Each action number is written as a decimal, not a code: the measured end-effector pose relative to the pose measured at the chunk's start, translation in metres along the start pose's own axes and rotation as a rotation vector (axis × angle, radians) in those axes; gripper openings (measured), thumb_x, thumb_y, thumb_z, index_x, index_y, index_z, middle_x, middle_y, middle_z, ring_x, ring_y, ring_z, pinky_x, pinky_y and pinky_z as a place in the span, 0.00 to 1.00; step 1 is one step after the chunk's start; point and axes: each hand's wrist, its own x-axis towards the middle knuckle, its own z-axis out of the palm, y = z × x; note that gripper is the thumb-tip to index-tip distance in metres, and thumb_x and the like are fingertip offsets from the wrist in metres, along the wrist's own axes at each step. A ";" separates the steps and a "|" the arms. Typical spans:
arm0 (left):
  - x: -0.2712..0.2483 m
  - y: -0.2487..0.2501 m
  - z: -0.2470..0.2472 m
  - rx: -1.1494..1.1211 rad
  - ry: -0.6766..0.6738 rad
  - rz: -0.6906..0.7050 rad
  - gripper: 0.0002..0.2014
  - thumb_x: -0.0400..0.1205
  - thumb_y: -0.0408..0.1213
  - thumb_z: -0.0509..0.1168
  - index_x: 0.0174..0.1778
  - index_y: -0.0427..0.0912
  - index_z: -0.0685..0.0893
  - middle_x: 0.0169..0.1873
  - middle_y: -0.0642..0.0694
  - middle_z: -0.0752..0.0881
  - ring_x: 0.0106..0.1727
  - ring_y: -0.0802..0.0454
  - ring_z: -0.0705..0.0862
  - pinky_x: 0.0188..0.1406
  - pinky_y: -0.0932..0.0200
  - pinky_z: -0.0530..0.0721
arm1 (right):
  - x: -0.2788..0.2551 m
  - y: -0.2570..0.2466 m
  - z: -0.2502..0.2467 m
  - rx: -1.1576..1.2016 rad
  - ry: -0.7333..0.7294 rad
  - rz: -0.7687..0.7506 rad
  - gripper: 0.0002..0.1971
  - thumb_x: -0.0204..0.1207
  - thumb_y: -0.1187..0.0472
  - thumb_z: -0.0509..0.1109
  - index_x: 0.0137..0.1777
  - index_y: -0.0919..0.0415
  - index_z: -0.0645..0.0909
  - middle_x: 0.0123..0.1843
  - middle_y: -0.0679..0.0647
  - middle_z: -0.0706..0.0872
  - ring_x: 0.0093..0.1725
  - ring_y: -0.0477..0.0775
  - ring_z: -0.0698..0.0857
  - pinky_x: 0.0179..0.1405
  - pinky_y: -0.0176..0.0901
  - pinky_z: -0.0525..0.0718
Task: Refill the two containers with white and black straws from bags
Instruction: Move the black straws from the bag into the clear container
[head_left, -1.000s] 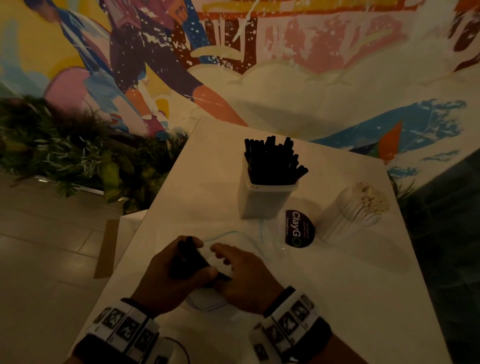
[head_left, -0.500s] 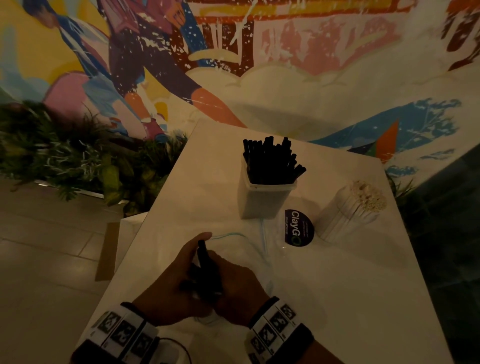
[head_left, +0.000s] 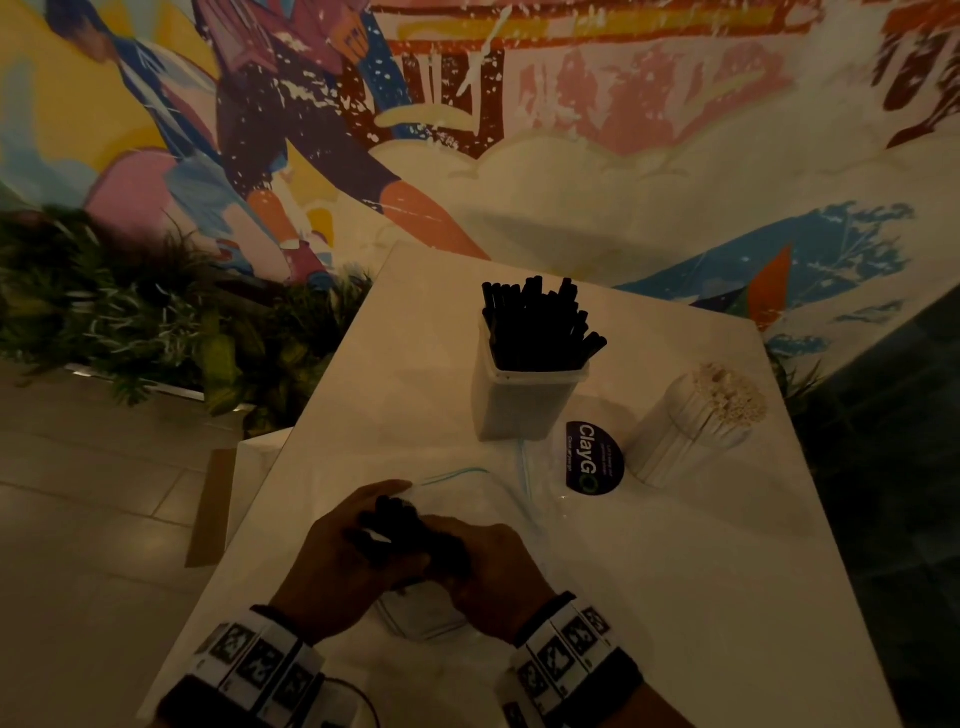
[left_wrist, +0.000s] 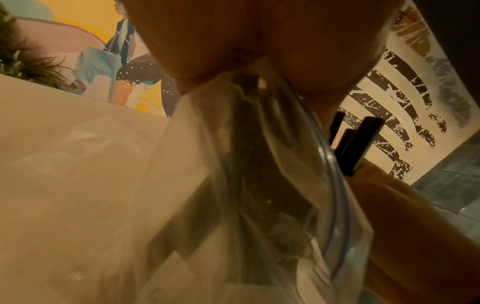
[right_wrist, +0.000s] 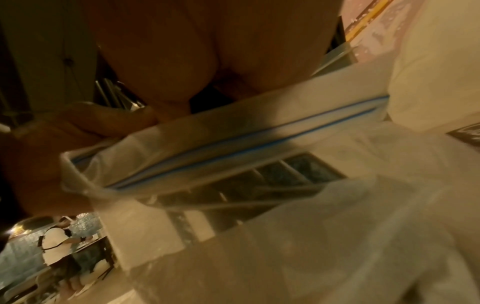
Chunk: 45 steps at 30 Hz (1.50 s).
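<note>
Hands meeting at near desk edge: left hand and right hand both grasping black straws over clear zip bag; black-straw container beyond, white-straw container at right

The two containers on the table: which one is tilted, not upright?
The round container of white straws, at the right, leans over. The square container of black straws beside it stands upright.

Straws, tubs and bag on the table

Two tubs stand behind the bag; both hands meet over it, seemingly around a few straws.
</note>
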 end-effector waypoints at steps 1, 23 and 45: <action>0.000 0.001 0.001 -0.005 -0.009 0.001 0.35 0.54 0.71 0.73 0.58 0.71 0.77 0.53 0.58 0.85 0.55 0.58 0.85 0.60 0.46 0.84 | 0.000 0.001 0.000 -0.012 0.017 -0.010 0.16 0.76 0.56 0.68 0.63 0.56 0.82 0.51 0.56 0.91 0.48 0.59 0.89 0.47 0.47 0.88; 0.007 -0.003 0.009 0.073 0.042 0.012 0.20 0.60 0.59 0.68 0.46 0.60 0.81 0.48 0.60 0.84 0.50 0.64 0.82 0.57 0.61 0.80 | 0.008 -0.001 -0.034 0.479 0.758 0.336 0.34 0.63 0.31 0.72 0.28 0.68 0.76 0.27 0.59 0.83 0.28 0.60 0.82 0.35 0.50 0.85; 0.008 -0.004 0.007 0.038 0.042 -0.011 0.21 0.58 0.58 0.67 0.47 0.63 0.80 0.52 0.63 0.81 0.49 0.64 0.83 0.47 0.69 0.81 | 0.078 -0.075 -0.160 0.818 0.989 -0.098 0.25 0.81 0.54 0.67 0.20 0.56 0.72 0.14 0.43 0.67 0.13 0.45 0.64 0.17 0.37 0.66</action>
